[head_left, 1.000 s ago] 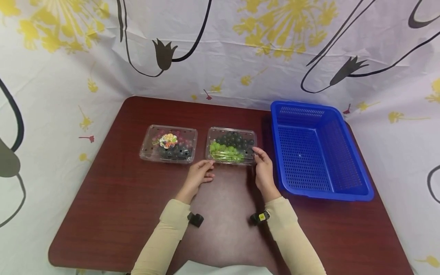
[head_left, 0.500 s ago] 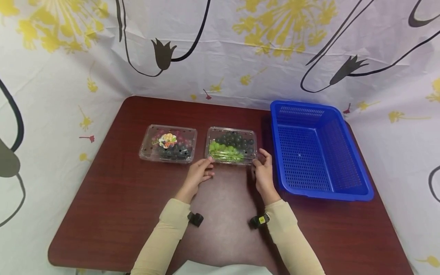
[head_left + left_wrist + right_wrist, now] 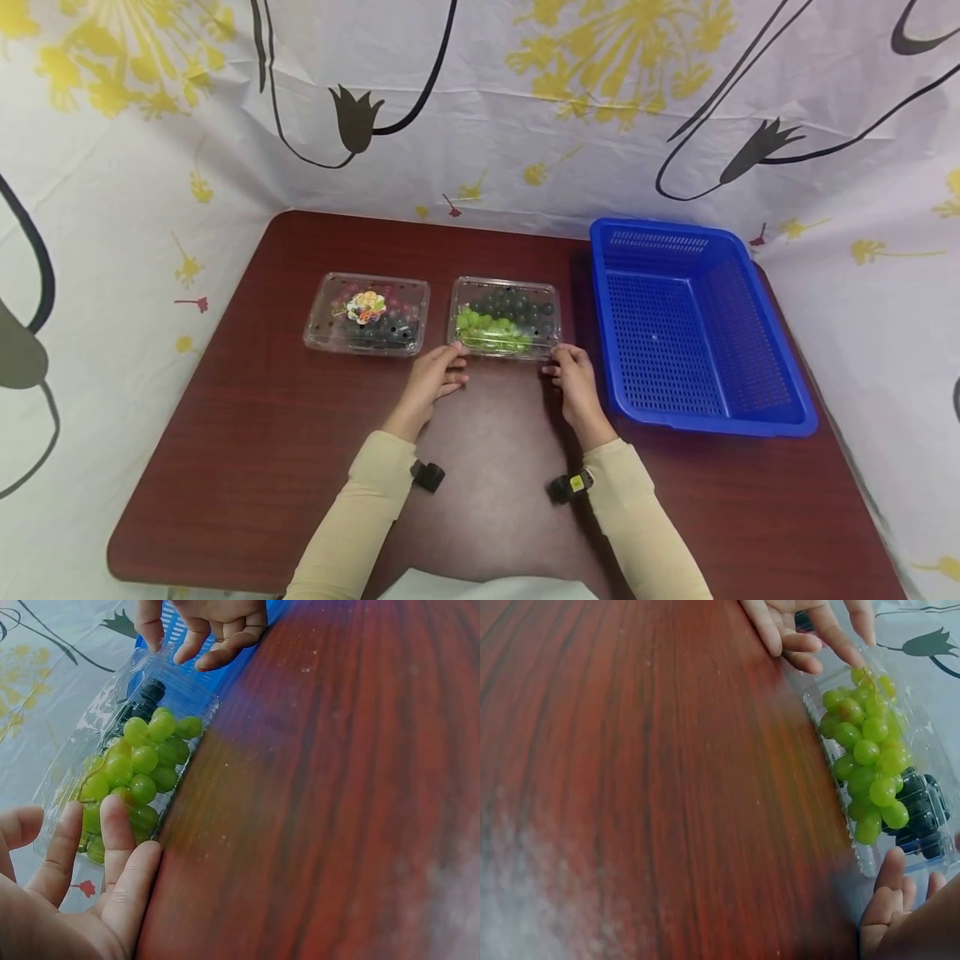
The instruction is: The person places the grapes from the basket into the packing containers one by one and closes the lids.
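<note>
A clear plastic clamshell box (image 3: 504,321) with green grapes (image 3: 142,761) in front and dark grapes (image 3: 510,304) behind sits closed on the table. At its front left corner is my left hand (image 3: 432,383), fingertips touching the lid edge and front side, the fingers fairly straight. My right hand (image 3: 577,383) is at the front right corner; its fingertips touch the box edge and the other fingers hang loosely. Left of this box lies a second clear clamshell box (image 3: 322,321) holding red and dark grapes, with a colourful fruit sticker (image 3: 366,307) on its lid.
A blue plastic basket (image 3: 705,421) with perforated sides stands to the right, close to my right hand. All of it rests on a dark red wooden table (image 3: 247,467). Patterned white cloth (image 3: 480,125) hangs behind and at the sides.
The right hand's fingers have come down from the box's right side to its front right corner. My left thumb has shifted slightly up at its corner. Both boxes stay in place.
</note>
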A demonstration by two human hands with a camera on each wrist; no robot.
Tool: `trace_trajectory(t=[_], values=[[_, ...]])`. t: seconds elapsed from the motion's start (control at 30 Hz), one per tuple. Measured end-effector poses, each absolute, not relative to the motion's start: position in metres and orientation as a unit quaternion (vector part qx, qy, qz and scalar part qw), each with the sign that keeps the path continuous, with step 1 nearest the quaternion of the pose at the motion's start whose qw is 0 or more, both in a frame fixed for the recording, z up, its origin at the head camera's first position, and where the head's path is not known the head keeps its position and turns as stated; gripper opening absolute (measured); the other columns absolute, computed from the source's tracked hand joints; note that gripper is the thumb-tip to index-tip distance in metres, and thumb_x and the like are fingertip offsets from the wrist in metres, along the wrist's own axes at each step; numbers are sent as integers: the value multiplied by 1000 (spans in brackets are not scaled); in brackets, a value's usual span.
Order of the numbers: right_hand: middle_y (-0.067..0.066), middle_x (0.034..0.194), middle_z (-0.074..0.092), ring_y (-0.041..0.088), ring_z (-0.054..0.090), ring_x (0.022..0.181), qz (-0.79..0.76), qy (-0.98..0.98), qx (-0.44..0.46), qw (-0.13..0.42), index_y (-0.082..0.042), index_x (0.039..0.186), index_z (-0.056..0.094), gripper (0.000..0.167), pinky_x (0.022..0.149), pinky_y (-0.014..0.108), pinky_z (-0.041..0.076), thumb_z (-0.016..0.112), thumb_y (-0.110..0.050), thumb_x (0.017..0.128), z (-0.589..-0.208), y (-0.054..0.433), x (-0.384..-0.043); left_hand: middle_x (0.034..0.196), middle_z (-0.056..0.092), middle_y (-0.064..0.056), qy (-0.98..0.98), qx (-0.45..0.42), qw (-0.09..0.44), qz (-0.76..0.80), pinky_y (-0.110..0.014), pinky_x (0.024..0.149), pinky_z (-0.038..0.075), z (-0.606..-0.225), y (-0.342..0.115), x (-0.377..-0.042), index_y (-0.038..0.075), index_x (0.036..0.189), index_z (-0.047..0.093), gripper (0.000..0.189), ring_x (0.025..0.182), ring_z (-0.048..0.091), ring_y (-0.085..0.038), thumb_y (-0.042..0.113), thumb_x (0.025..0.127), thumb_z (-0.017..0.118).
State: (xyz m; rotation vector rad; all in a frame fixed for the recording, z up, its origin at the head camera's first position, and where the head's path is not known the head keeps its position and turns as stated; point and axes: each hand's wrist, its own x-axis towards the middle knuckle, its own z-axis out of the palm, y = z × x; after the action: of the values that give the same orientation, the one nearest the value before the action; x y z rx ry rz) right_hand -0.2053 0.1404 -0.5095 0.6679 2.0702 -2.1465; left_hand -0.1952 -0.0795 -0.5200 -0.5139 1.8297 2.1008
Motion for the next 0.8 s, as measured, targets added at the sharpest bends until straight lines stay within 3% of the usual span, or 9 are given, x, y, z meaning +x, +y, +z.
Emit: trace_trajectory(t=[0.1,0.27,0.4,0.53,0.8], values=[[-4,95,51,5,58,66,-690,689,215,58,-8,108,50,16,66,22,40,45,-16,94,-511,142,-205,107,64,-12,636,-179,150,736,-29,74,56,-521,-79,-196,6,114,67,40,69,64,-10,39,98,54],[-5,84,56,5,58,64,-687,691,211,75,-2,111,55,25,67,22,41,44,-17,95,-514,143,-206,94,61,-4,626,-179,150,744,-29,74,56,-522,-79,-197,3,112,66,37,68,63,-10,35,98,54],[-8,78,56,5,59,66,-703,677,205,70,-9,95,58,15,68,23,40,44,-14,94,-515,143,-204,86,58,0,617,-185,160,748,-30,75,56,-522,-80,-199,3,111,65,33,69,63,-11,31,98,53],[-10,77,56,6,59,68,-720,663,196,56,-17,80,56,19,68,23,39,45,-12,93,-515,142,-203,81,55,2,610,-189,164,752,-33,80,56,-520,-81,-200,1,111,65,32,69,63,-11,28,98,53],[-7,73,58,9,58,74,-705,678,203,49,-18,72,54,23,68,26,37,47,-12,92,-516,140,-201,75,54,3,605,-195,156,756,-30,73,56,-521,-79,-203,5,99,65,22,67,62,-11,23,95,52]])
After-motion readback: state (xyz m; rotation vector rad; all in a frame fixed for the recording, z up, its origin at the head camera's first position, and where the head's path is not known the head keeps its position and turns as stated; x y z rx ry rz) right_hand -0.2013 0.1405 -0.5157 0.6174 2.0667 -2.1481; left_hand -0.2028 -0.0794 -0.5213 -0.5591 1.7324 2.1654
